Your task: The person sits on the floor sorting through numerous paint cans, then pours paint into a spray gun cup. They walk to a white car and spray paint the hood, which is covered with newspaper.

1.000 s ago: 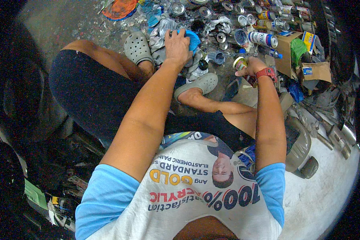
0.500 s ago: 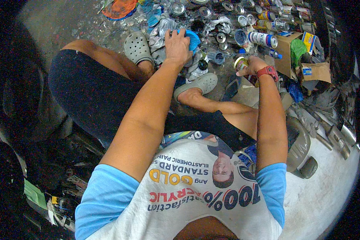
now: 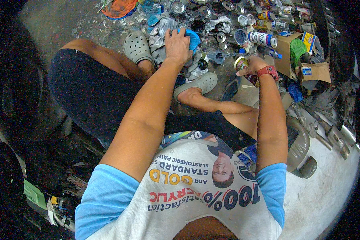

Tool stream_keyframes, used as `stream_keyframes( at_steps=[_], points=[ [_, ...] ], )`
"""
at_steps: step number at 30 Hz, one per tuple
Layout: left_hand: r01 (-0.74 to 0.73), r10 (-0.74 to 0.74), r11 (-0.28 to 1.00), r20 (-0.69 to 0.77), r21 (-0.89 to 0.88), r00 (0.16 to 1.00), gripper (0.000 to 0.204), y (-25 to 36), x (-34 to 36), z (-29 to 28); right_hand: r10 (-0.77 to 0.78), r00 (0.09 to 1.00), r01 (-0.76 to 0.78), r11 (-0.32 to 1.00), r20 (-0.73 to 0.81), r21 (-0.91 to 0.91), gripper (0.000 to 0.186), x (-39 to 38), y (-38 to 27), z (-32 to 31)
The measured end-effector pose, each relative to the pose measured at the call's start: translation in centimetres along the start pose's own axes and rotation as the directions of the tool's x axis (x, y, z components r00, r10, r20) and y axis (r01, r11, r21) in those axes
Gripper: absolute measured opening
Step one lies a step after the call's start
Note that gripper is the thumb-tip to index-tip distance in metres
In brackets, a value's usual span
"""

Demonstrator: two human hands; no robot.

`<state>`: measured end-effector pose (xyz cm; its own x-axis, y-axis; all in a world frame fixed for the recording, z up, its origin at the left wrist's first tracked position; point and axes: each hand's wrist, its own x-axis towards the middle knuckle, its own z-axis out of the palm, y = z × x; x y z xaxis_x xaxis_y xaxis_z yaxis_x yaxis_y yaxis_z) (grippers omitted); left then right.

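My left hand (image 3: 177, 47) is closed on the rim of a round blue plastic container (image 3: 193, 39), with its fingers curled at the far side. The container's inside is mostly covered by the hand. Grey and white rags (image 3: 160, 37) lie right beside it. Off to the right, my right hand (image 3: 255, 65) grips a small can (image 3: 241, 64) with a pale yellowish end, tilted toward the left. Most of the can's body is hidden behind the fingers. Near it stands a clear plastic cup (image 3: 217, 57), and a small dark open pot (image 3: 203, 64) sits closer to my left hand.
Many paint cans (image 3: 267, 16) crowd the far right, with a white and blue can (image 3: 263, 39) lying in front. A cardboard box (image 3: 284, 54) stands at the right. My grey clogs (image 3: 199, 84) flank the work area. An orange round item (image 3: 120, 8) lies far left.
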<state>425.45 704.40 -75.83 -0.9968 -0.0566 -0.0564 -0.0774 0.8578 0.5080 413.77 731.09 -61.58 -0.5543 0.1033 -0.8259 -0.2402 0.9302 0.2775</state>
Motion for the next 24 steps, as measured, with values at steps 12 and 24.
stream_keyframes(
  at_steps=[12,24],
  points=[
    [0.002,-0.002,1.000,-0.007,-0.001,1.000,0.034,0.0,0.0,0.0,0.000,1.000,0.000,1.000,0.000,-0.006,0.088,0.8,0.5,0.5],
    [0.001,0.000,1.000,-0.005,0.014,1.000,0.037,-0.1,-0.1,0.1,-0.045,0.998,0.045,0.999,0.052,-0.011,0.094,1.0,-0.7,-0.6]
  ],
)
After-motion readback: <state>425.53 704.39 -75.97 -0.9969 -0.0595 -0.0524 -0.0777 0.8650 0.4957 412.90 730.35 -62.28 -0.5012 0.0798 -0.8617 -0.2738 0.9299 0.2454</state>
